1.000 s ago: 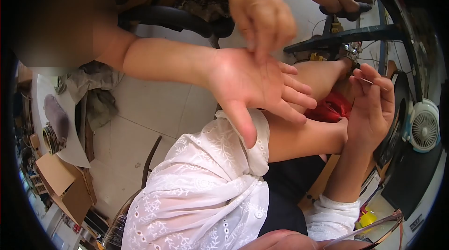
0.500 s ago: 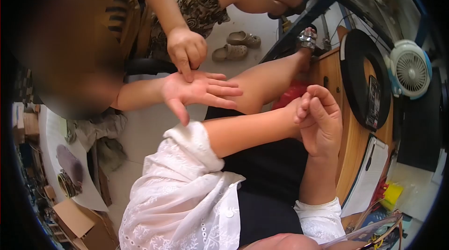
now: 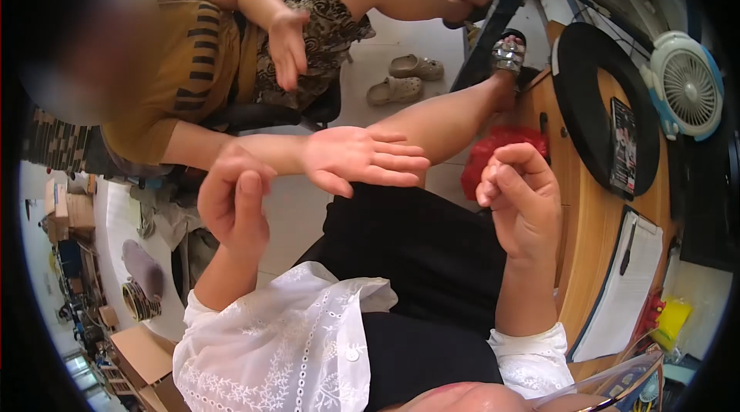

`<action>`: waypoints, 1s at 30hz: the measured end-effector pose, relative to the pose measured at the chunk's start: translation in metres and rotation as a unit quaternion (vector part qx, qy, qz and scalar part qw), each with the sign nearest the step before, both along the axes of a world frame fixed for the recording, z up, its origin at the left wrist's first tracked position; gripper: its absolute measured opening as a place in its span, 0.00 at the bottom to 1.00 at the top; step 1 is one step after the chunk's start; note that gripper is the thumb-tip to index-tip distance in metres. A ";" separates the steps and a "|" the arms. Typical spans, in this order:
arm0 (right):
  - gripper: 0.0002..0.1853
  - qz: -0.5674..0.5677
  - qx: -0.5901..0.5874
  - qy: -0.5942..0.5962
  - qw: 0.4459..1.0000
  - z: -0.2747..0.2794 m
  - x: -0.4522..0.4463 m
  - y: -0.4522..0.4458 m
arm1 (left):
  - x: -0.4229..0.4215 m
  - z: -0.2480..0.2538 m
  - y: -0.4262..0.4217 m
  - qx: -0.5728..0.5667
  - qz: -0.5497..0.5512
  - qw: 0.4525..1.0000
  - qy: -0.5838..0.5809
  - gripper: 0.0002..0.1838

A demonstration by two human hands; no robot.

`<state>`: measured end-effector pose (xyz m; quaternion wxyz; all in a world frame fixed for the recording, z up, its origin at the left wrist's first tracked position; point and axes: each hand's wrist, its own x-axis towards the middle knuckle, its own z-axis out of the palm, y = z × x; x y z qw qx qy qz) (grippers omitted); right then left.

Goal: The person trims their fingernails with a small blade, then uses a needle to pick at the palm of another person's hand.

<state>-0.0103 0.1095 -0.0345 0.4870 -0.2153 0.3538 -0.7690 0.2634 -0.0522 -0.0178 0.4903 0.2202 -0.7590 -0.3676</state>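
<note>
My left hand [image 3: 237, 200] is raised on the left, beside the co-worker's forearm, its fingers curled in toward the thumb and slightly blurred. On the other side, my right hand [image 3: 526, 200] is held up with bent fingers closed against the thumb. Whether a small thing sits in either pinch I cannot make out. Between my hands, the co-worker's open palm [image 3: 358, 156] faces up, fingers spread toward my right hand. The co-worker's other hand [image 3: 289, 46] hangs in the air, above the patterned shorts [image 3: 297, 38]. My black clothing [image 3: 416, 258] lies below.
At right, a wooden desk [image 3: 582, 273] carries a clipboard with a pen [image 3: 624, 281], a black ring-shaped object [image 3: 574, 134] and a small fan [image 3: 686, 84]. A red plastic bag [image 3: 493, 154] is beside the desk. Clogs [image 3: 395, 90] lie on the floor; a cardboard box [image 3: 142, 354] stands lower left.
My left hand has moved left, away from my right hand. The co-worker's pointing finger has lifted off the palm and that hand has opened; the palm sits further right in view.
</note>
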 end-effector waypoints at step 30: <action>0.10 0.069 0.159 0.560 0.810 -0.054 0.036 -0.072 | -0.042 -0.096 -0.042 -0.145 -0.116 0.969 -0.163 0.16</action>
